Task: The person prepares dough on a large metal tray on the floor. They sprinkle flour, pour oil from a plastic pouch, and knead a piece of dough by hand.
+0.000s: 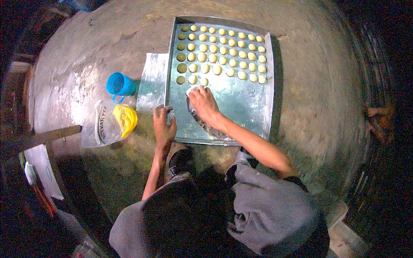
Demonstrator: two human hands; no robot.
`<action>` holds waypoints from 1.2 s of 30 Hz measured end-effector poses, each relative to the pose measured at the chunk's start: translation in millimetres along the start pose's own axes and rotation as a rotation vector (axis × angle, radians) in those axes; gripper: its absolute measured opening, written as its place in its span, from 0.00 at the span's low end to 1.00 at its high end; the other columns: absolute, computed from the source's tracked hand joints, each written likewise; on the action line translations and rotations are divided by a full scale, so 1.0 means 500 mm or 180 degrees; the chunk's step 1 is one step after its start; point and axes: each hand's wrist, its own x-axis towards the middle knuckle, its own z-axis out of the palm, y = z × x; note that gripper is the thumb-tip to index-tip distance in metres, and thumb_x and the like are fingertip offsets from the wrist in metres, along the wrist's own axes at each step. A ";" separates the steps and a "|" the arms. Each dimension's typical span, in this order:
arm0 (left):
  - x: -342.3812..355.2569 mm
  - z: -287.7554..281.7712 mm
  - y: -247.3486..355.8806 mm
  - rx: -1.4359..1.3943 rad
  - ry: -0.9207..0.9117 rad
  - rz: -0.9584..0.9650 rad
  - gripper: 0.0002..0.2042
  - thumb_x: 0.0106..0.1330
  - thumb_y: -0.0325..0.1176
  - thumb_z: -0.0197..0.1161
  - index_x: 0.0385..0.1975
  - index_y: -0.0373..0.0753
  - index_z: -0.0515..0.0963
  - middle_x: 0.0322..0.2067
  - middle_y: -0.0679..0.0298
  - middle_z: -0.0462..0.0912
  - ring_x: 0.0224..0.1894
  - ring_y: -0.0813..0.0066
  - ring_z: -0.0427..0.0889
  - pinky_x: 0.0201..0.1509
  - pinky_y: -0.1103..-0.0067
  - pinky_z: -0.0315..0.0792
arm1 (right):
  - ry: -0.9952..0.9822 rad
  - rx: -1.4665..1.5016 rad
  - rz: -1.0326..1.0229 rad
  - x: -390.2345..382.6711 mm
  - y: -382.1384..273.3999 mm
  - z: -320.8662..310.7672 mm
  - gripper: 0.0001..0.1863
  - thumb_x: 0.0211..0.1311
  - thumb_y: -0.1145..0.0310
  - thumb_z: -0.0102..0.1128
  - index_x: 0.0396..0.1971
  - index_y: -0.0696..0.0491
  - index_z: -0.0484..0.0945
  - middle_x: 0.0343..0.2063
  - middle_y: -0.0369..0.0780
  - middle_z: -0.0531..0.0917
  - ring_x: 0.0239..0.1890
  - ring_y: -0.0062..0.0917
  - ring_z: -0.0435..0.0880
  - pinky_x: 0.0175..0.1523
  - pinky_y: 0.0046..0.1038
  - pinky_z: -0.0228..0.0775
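Only half-seen: right hand (204, 103) fingers curled over pale dough, left hand (164, 127) gripping tray (223, 101) rim.

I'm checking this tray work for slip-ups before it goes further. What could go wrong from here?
1. The right hand works just below the last row of dough rounds; a stray knuckle could flatten them.
2. The left hand grips the metal tray at its edge; a tug might jolt the neat rows.
3. The blue cup stands close beside the tray on the floor and could be knocked over.
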 end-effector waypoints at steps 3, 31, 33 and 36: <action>-0.002 -0.004 -0.005 0.0028 0.0056 0.0057 0.18 0.54 0.21 0.59 0.47 0.38 0.75 0.50 0.49 0.71 0.54 0.46 0.72 0.59 0.63 0.68 | 0.0166 -0.0113 -0.0668 -0.068 -0.056 0.023 0.10 0.54 0.72 0.57 0.36 0.55 0.81 0.40 0.41 0.82 0.49 0.34 0.77 0.52 0.36 0.71; 0.001 -0.001 0.008 -0.0089 0.0194 0.0080 0.17 0.58 0.17 0.47 0.46 0.35 0.73 0.46 0.51 0.72 0.52 0.51 0.72 0.59 0.65 0.66 | -0.0943 0.0481 -0.2414 -0.268 0.184 -0.050 0.09 0.55 0.64 0.55 0.30 0.50 0.82 0.43 0.35 0.83 0.61 0.35 0.73 0.66 0.37 0.61; 0.003 0.003 0.016 -0.0080 0.0248 0.0152 0.17 0.57 0.17 0.47 0.46 0.35 0.73 0.46 0.51 0.72 0.52 0.51 0.72 0.59 0.65 0.66 | -0.1213 0.0494 -0.2349 -0.307 0.231 -0.074 0.09 0.55 0.66 0.56 0.32 0.51 0.83 0.45 0.36 0.83 0.62 0.36 0.73 0.66 0.37 0.62; 0.001 0.005 0.016 -0.0136 0.0254 0.0232 0.17 0.57 0.17 0.48 0.46 0.35 0.73 0.47 0.50 0.72 0.53 0.51 0.72 0.60 0.65 0.66 | -0.1284 0.0716 -0.1939 -0.340 0.280 -0.105 0.09 0.52 0.71 0.60 0.33 0.52 0.83 0.49 0.37 0.83 0.59 0.37 0.75 0.65 0.39 0.65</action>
